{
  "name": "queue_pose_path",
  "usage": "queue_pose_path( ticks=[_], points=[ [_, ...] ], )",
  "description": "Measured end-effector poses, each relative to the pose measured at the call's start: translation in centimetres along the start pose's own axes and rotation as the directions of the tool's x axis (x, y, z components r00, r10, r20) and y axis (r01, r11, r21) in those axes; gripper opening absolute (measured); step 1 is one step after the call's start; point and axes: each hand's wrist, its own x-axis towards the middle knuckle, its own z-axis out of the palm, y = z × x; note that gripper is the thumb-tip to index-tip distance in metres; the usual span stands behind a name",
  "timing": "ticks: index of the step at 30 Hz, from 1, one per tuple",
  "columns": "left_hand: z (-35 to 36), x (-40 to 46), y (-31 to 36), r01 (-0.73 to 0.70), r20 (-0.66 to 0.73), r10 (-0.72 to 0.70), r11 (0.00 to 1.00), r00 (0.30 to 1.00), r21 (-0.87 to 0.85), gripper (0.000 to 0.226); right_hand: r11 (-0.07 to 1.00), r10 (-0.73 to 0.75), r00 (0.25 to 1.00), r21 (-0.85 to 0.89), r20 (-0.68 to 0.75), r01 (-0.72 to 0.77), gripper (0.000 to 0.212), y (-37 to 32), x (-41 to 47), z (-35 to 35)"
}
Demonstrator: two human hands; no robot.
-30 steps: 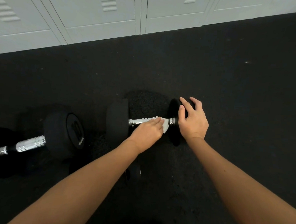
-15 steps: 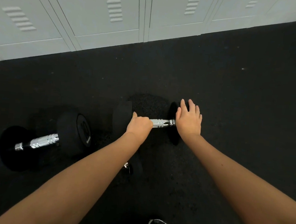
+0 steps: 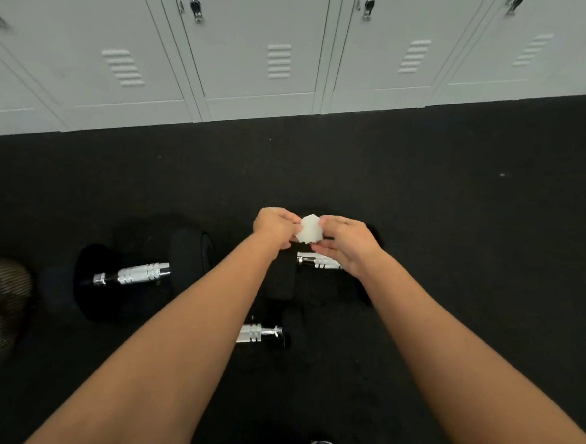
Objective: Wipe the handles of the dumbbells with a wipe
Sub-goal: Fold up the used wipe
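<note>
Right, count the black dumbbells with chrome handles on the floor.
3. One black dumbbell with a chrome handle lies left; a second sits under the hands; a third lies nearer, partly behind the left forearm. More may be hidden out of frame.

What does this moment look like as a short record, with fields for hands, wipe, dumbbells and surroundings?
left hand: pinching the wipe's left edge
right hand: pinching its right edge
wipe: white, crumpled, held above the dumbbells, off every handle
dumbbells: three chrome handles in view, left, middle, near
floor: black
background: grey lockers
</note>
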Motion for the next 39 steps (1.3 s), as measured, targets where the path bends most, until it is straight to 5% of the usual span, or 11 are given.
queue_pose_path(
  ticks=[5,10,21,30,39],
  points=[
    [-4.3,-1.1,-0.2,0.025,-0.160,-0.051,0.986,0.986,-0.163,0.020,1.000,0.002,0.999,0.021,0.050,-0.003,0.029,-1.4,-1.3,4.6],
    [-8.8,-2.9,-1.2,-0.109,-0.347,0.016,0.962,0.938,-0.250,0.016,0.978,-0.125,0.991,-0.165,0.039,0.129,0.034,-2.0,-3.1,10.2],
    [-20.5,-7.4,-6.4,-0.310,-0.573,0.065,0.888,0.817,-0.340,0.020,0.733,-0.400,0.887,-0.500,0.231,0.460,0.040,-0.5,-8.8,23.4],
    [-30.5,-12.0,-12.4,-0.245,-0.748,0.373,0.927,0.548,0.283,0.035,0.710,-0.361,0.830,-0.452,0.425,0.540,0.042,2.1,-13.1,32.5],
    [-39.7,-15.0,-20.8,-0.057,-0.867,0.286,0.956,0.408,0.288,0.036,0.651,-0.279,0.779,-0.486,0.562,0.583,0.029,5.8,-15.1,41.1]
  ],
)
